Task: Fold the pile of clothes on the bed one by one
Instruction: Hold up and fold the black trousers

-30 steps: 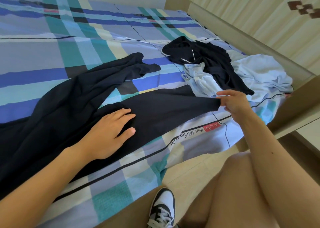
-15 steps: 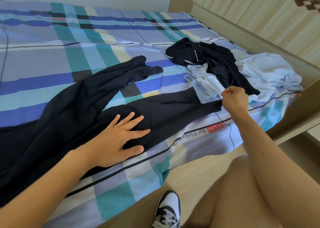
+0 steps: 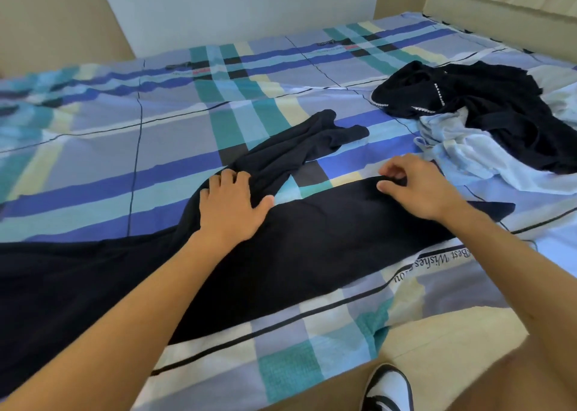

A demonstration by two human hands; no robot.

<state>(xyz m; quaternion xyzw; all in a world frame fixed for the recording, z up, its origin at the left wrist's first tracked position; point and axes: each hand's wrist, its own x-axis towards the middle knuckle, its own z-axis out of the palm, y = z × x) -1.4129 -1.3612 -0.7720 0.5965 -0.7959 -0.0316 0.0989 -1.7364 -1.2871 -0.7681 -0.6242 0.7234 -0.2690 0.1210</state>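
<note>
Both grips have shifted along the dark navy cloth trousers (image 3: pixel 312 242): left grip (image 3: pixel 231 206) pressing flat, right grip (image 3: pixel 418 187) pinching the leg's edge, ready to fold.

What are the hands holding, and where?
The right hand pinches the dark trousers at the near leg's far edge. The left hand lies on them; grip unclear.

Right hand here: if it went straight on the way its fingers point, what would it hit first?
Probably the bunched far leg of the dark trousers, after a bare strip of bedsheet; the right hand points left and away, depth unclear.
</note>
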